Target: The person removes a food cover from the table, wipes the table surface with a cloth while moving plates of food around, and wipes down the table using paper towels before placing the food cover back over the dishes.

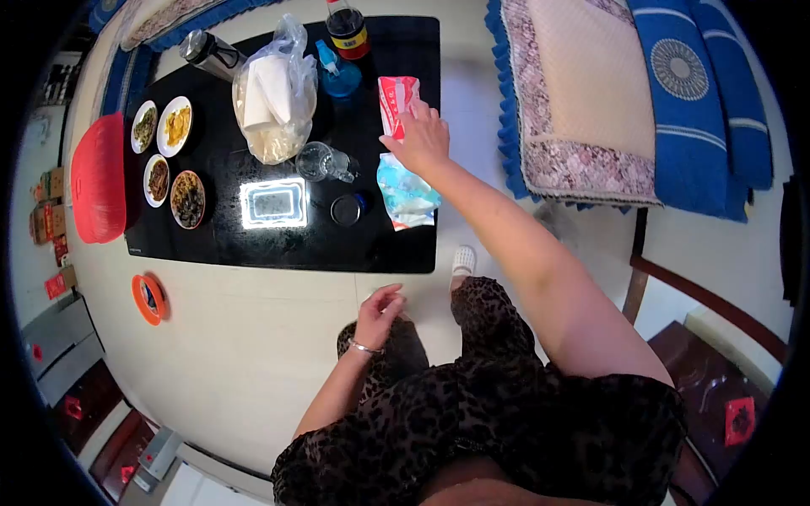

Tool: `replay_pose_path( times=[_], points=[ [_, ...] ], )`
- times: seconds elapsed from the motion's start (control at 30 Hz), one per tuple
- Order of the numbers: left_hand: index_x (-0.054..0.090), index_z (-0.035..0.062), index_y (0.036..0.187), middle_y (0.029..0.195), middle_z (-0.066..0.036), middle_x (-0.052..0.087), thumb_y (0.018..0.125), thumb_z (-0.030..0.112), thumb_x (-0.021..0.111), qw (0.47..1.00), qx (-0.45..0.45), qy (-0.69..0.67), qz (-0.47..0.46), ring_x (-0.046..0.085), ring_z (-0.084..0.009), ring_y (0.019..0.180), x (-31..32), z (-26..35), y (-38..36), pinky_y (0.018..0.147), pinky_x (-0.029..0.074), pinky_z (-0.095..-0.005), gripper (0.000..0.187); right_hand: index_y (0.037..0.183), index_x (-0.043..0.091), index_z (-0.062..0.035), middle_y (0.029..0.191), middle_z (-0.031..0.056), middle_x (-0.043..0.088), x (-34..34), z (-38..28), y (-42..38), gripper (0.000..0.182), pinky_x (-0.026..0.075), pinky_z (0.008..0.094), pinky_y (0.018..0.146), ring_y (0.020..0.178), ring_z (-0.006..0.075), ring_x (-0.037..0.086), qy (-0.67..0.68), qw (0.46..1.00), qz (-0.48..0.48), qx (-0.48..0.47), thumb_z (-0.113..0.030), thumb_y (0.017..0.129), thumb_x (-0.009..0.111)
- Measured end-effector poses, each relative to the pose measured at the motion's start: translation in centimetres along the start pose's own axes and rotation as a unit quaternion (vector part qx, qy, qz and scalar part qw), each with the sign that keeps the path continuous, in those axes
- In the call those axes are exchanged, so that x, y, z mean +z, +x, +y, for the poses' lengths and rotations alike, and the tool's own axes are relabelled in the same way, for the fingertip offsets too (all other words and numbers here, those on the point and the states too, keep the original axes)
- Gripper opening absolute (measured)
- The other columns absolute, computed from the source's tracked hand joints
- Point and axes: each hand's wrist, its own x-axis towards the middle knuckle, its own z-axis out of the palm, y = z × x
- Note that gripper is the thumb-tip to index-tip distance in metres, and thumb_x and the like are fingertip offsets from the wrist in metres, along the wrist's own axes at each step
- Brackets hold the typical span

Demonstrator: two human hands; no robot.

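My right hand reaches over the right edge of the black table, thumb and fingers spread. It lies against a red and white packet, covering its lower part; a firm grip does not show. Just below that hand is a light blue and white soft plastic pack. My left hand hangs in front of my knee, holding nothing, its fingers loosely bent and apart. A clear glass jar and a small dark round dish or lid are on the table, left of the blue pack.
On the black table stand a plastic bag, a dark drink bottle, a blue bottle, a thermos and several food plates. A red stool, an orange bin and a covered sofa surround it.
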Motion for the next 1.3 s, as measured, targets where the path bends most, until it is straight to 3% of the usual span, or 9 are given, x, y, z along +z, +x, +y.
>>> replay_pose_path(
  times=[0.17, 0.4, 0.47, 0.6, 0.73, 0.83, 0.87, 1.0, 1.3],
  points=[
    [0.058, 0.0032, 0.123, 0.100, -0.004, 0.066, 0.093, 0.012, 0.062, 0.993, 0.113, -0.016, -0.033, 0.060, -0.0099, 0.091, 2.7, 1.0, 7.0, 0.080, 0.050, -0.0254, 0.032, 0.105, 0.069, -0.0112, 0.125, 0.0094, 0.053, 5.3, 2.2, 3.3, 0.044, 0.038, 0.0435, 0.092, 0.112, 0.0280, 0.048, -0.095, 0.995, 0.043, -0.007, -0.040, 0.072, 0.074],
    [0.057, 0.0012, 0.124, 0.105, -0.003, 0.064, 0.095, 0.012, 0.057, 0.975, 0.220, -0.021, 0.014, 0.055, -0.0069, 0.085, 1.7, -0.6, 14.3, 0.079, 0.047, -0.0218, 0.032, 0.082, 0.067, -0.0082, 0.100, 0.0084, 0.062, 4.8, 7.3, 3.4, 0.017, 0.044, 0.0434, 0.084, 0.099, 0.0288, 0.057, 0.091, 0.961, 0.222, -0.141, -0.022, 0.073, 0.070],
    [0.050, 0.0035, 0.132, 0.122, -0.006, 0.058, 0.097, 0.024, 0.053, 0.970, 0.241, -0.021, -0.006, 0.056, -0.0115, 0.101, 1.6, 0.0, 15.4, 0.088, 0.045, -0.0269, 0.041, 0.078, 0.062, -0.0048, 0.100, 0.0105, 0.063, 2.7, 7.8, 1.3, 0.017, 0.045, 0.0431, 0.083, 0.097, 0.0300, 0.058, 0.164, 0.932, 0.244, -0.212, -0.020, 0.074, 0.070],
    [0.032, 0.0080, 0.146, 0.142, -0.010, 0.043, 0.096, 0.055, 0.044, 0.955, 0.255, -0.148, -0.012, 0.046, -0.0213, 0.126, 3.1, 0.9, 16.0, 0.103, 0.037, -0.0396, 0.069, 0.080, 0.061, -0.0038, 0.099, 0.0117, 0.063, -2.3, 6.5, -7.1, 0.019, 0.044, 0.0420, 0.083, 0.096, 0.0310, 0.058, 0.229, 0.917, 0.160, -0.286, -0.018, 0.073, 0.071],
    [0.030, 0.0089, 0.146, 0.142, -0.013, 0.043, 0.095, 0.061, 0.036, 0.851, 0.305, -0.392, -0.172, 0.043, -0.0244, 0.130, 5.3, -0.6, 15.1, 0.108, 0.033, -0.0418, 0.073, 0.083, 0.060, -0.0045, 0.104, 0.0102, 0.062, -1.2, 6.6, -14.9, 0.021, 0.040, 0.0416, 0.088, 0.101, 0.0296, 0.056, 0.236, 0.893, 0.132, -0.359, -0.020, 0.074, 0.071],
    [0.035, 0.0046, 0.141, 0.133, -0.014, 0.052, 0.095, 0.060, 0.038, 0.846, 0.229, -0.439, -0.195, 0.055, -0.0257, 0.119, 4.5, -4.0, 13.6, 0.102, 0.043, -0.0419, 0.072, 0.094, 0.062, -0.0038, 0.119, 0.0141, 0.056, 0.2, 6.8, -18.9, 0.022, 0.031, 0.0426, 0.101, 0.115, 0.0280, 0.049, 0.225, 0.904, 0.016, -0.364, -0.022, 0.082, 0.068],
    [0.037, 0.0046, 0.140, 0.133, -0.014, 0.053, 0.095, 0.059, 0.039, 0.863, 0.195, -0.429, -0.181, 0.056, -0.0257, 0.117, 4.4, -4.9, 12.6, 0.100, 0.045, -0.0414, 0.070, 0.085, 0.063, -0.0048, 0.113, 0.0095, 0.059, 0.9, 6.6, -19.9, 0.025, 0.028, 0.0430, 0.099, 0.111, 0.0259, 0.051, 0.250, 0.904, 0.004, -0.348, -0.030, 0.085, 0.063],
    [0.033, 0.0058, 0.143, 0.138, -0.014, 0.048, 0.098, 0.055, 0.032, 0.907, 0.160, -0.381, -0.085, 0.050, -0.0284, 0.124, 3.9, -8.3, 10.2, 0.106, 0.040, -0.0429, 0.067, 0.088, 0.070, -0.0044, 0.117, 0.0085, 0.059, 4.2, 6.1, -22.2, 0.029, 0.025, 0.0438, 0.103, 0.115, 0.0265, 0.049, 0.244, 0.921, 0.012, -0.304, -0.026, 0.091, 0.051],
    [0.033, 0.0063, 0.142, 0.138, -0.014, 0.048, 0.099, 0.055, 0.029, 0.865, 0.190, -0.454, -0.099, 0.048, -0.0288, 0.126, 3.5, -9.8, 8.0, 0.107, 0.038, -0.0450, 0.065, 0.099, 0.066, 0.0008, 0.133, 0.0147, 0.051, 8.0, 6.5, -20.8, 0.028, 0.030, 0.0423, 0.107, 0.127, 0.0305, 0.042, 0.343, 0.885, -0.160, -0.269, -0.014, 0.076, 0.061]
  ],
)
